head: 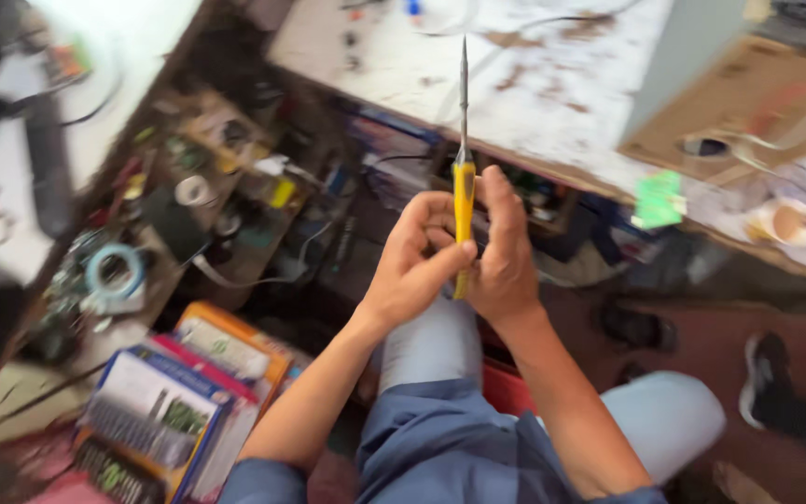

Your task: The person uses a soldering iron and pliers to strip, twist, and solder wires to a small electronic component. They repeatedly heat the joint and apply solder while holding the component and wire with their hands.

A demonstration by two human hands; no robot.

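Both hands together, clamped on one tool. Left hand [412, 266] wraps the lower grip, thumb lying across the front of the handle. Right hand [504, 257] closes on the same grip from the other side, fingers curled around the back. Palms nearly touching below the handle.

Tool is a soldering iron [463, 201]: yellow handle, long thin metal shaft and tip. It sits between the two hands, held up in front of the person, above the knees [440, 341] in light trousers. Handle mostly covered by fingers; upper part of the yellow grip and the whole shaft stand clear above the hands.

Long axis is close to vertical in the view. Tip points up and away from the person, toward the workbench [562, 93] edge.

Near left: stack of boxed kits [165, 411] on the floor, well apart from the hands.
Further left: cluttered shelf with a blue tape roll [114, 271] and a white tape roll [194, 190].
Far: white, stained workbench top with a cardboard box [748, 103] on its right part. Dark shoes [634, 327] on the floor under it.

Heavy motion blur at the edges; small items on the shelf unreadable.
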